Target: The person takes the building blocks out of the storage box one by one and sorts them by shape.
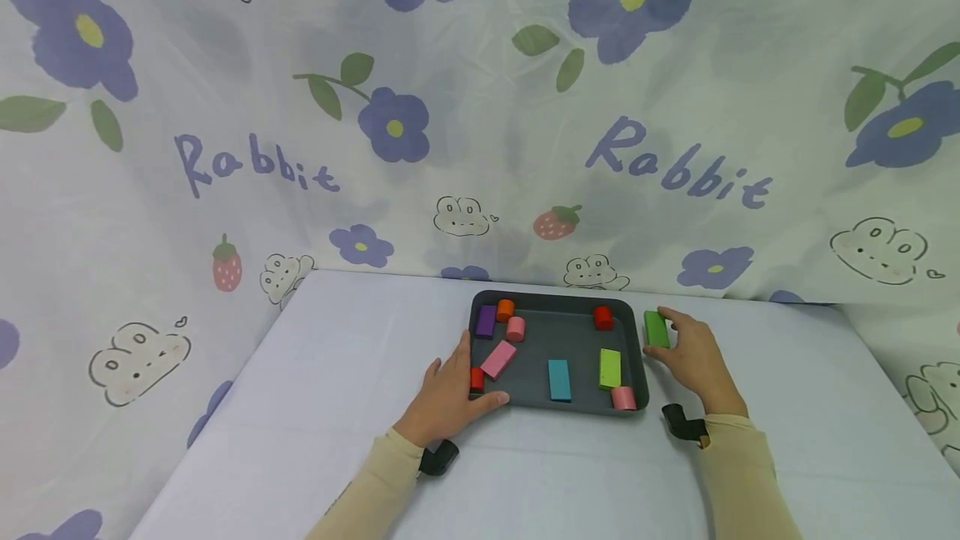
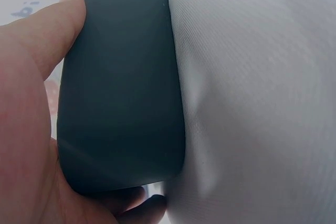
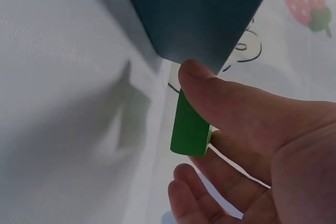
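A dark grey tray (image 1: 525,394) lies on the white table with several coloured blocks in it. At its near left corner my left hand (image 1: 447,394) grips the tray, thumb over the front rim and fingers along the left side; the left wrist view shows the hand wrapped about the dark wall (image 2: 121,87). Just outside the right edge, my right hand (image 1: 693,359) pinches a green block (image 1: 656,329) between thumb and fingers. The right wrist view has the green block (image 3: 190,127) below the thumb, close by the tray wall (image 3: 199,14).
Inside the tray are a purple block (image 1: 486,322), an orange cylinder (image 1: 506,310), a pink block (image 1: 498,359), a blue block (image 1: 559,380), a lime block (image 1: 610,368) and a red cylinder (image 1: 603,317), among others. A patterned cloth (image 1: 465,165) hangs behind the table.
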`<state>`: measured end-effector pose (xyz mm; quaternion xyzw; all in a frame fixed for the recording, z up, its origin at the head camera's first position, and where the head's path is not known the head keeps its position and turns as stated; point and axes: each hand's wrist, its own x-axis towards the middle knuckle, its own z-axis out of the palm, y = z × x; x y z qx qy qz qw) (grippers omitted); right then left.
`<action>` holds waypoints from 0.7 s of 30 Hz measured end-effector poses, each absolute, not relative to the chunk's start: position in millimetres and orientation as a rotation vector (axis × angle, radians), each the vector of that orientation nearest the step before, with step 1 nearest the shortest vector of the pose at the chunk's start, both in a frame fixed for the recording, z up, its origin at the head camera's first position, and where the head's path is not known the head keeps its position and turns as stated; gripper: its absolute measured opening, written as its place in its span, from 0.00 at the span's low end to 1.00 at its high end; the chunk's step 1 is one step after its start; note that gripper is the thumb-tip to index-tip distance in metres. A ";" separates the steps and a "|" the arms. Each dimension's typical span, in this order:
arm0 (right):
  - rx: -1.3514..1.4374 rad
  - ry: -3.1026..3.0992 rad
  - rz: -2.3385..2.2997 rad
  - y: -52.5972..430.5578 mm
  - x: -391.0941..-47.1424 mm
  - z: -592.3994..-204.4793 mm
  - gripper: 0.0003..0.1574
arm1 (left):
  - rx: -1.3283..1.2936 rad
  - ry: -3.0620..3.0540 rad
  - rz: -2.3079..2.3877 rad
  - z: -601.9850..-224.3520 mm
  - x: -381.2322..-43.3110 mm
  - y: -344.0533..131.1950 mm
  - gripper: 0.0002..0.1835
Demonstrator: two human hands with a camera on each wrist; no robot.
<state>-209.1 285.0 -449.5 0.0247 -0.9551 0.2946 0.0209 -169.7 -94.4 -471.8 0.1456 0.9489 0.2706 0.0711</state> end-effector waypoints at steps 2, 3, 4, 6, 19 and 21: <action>0.082 -2.969 0.911 285.8 -209.6 -451.7 0.45 | 0.441 2.855 0.806 -472.1 -169.3 -94.6 0.64; 0.086 -2.971 0.912 286.0 -209.7 -452.7 0.45 | 0.445 2.858 0.804 -472.4 -169.2 -94.8 0.64; 0.087 -2.973 0.911 286.3 -209.9 -453.8 0.45 | 0.445 2.859 0.799 -472.6 -169.0 -94.9 0.64; 0.093 -2.976 0.906 286.8 -210.1 -455.6 0.44 | 0.454 2.861 0.802 -472.9 -168.7 -95.1 0.64; 0.054 -3.047 0.897 288.6 -208.6 -462.3 0.46 | 0.484 2.833 0.849 -472.8 -165.5 -101.2 0.64; 0.045 -3.052 0.896 288.8 -208.5 -464.3 0.46 | 0.482 2.839 0.835 -472.6 -165.1 -101.4 0.64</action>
